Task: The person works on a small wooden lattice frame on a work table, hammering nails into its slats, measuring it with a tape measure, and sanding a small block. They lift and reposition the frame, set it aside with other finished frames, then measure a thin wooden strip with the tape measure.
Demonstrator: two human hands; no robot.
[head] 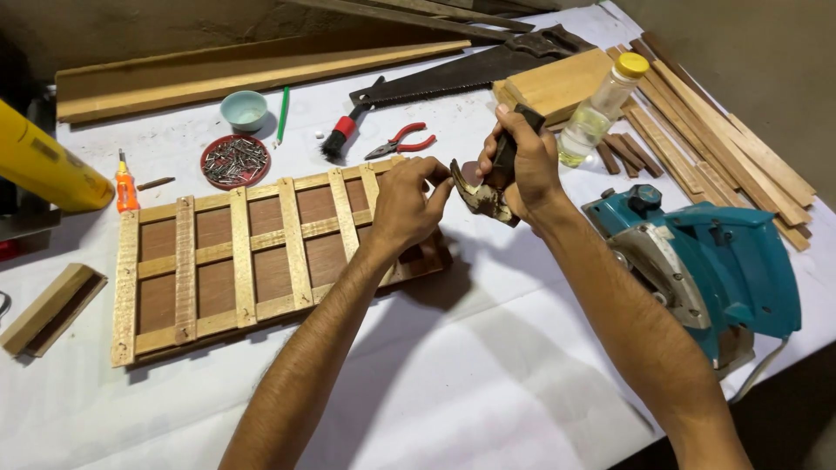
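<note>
- Head view: right hand (522,161) fisted round dark handle of a claw hammer (482,197), head low, just beside L fingers – choked up short, prob. for close, light taps.
- Left hand (405,204) pinched shut at fingertips over the slat panel's (252,257) right end; likely steadying sth small, can't tell what.
- Panel lies flat, mid-table, w/ slats facing up.
- Red dish of nails (235,161) just behind panel, handy.
- Table (488,374) under white sheet; teal circular saw (705,261) at R, handsaw (461,74), red pliers (402,141), clear bottle (601,109), wood strips (731,157) at back-right.
- Rough grey wall behind.
</note>
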